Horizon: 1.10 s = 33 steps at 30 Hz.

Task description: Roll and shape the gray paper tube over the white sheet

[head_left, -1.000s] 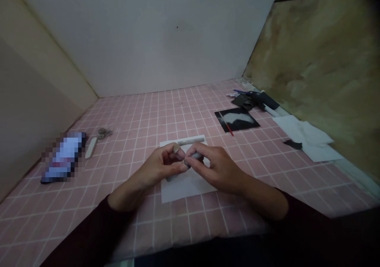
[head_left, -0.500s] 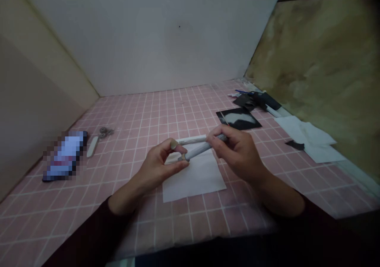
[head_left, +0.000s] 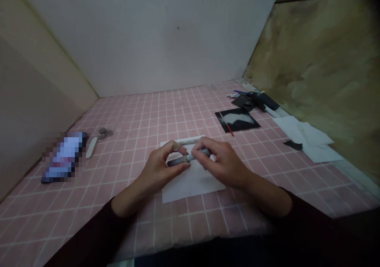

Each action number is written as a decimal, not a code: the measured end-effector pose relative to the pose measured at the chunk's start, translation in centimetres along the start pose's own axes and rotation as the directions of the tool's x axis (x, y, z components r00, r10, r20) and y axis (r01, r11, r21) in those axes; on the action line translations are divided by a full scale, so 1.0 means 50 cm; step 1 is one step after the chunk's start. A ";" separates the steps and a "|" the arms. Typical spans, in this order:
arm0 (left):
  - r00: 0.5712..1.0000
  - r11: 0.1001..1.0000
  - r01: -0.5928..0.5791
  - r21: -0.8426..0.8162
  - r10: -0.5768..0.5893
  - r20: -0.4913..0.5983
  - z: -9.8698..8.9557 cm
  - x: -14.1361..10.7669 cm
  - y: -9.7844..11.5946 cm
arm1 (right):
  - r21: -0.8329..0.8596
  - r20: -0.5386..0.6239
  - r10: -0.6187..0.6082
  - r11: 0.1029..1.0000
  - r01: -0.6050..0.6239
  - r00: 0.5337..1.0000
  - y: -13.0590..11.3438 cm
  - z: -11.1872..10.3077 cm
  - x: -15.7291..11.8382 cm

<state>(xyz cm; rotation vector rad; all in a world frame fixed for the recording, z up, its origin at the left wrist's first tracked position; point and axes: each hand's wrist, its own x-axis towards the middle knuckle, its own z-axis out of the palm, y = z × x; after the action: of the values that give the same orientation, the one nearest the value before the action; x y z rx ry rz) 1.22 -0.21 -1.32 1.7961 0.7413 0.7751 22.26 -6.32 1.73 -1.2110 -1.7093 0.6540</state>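
Over a sheet of white paper (head_left: 190, 186), both of my hands hold a slim grey rod (head_left: 176, 161) with a narrow tan band (head_left: 185, 158) around it. My left hand (head_left: 160, 160) is closed, its thumb and fingertips pinching the rod at the band. One end of the rod sticks out into the hollow of that hand. My right hand (head_left: 221, 158) is closed around the other part of the rod, just right of the band, and its fingers hide some of it. Behind the fingers, a grey streaked strip (head_left: 190, 141) lies along the paper's far edge.
At left are a phone (head_left: 63, 156) with a blurred screen, a white flat stick (head_left: 92, 147) and small grey round items (head_left: 105, 132). At right lie a black-and-white sheet (head_left: 239, 120), a red-tipped thin stick (head_left: 230, 130), dark scraps (head_left: 263, 101) and white papers (head_left: 308, 140).
My right hand has moved left and slightly down, close to my left hand. The rod has shifted left through the left fingers, so the band sits nearer its middle. The red-tipped stick is uncovered.
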 end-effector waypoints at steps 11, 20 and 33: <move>1.000 0.999 -0.004 0.053 0.005 -0.006 -0.008 0.002 0.007 | 0.033 -0.056 0.011 0.999 -0.009 0.998 0.003 -0.005 0.001; 0.951 0.873 0.276 -0.401 -0.187 0.246 -0.008 0.003 0.017 | 0.040 0.042 -0.056 0.998 0.055 0.998 -0.009 -0.003 -0.002; 0.954 0.853 0.280 -0.440 -0.194 0.230 -0.014 0.007 0.012 | 0.030 -0.079 -0.096 0.995 0.098 0.992 -0.011 -0.004 -0.004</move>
<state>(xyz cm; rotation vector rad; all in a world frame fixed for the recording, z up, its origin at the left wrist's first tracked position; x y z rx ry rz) 0.95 0.27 -0.47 1.2830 0.5824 0.5586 22.20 -6.73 2.19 -1.1081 -1.6750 0.5684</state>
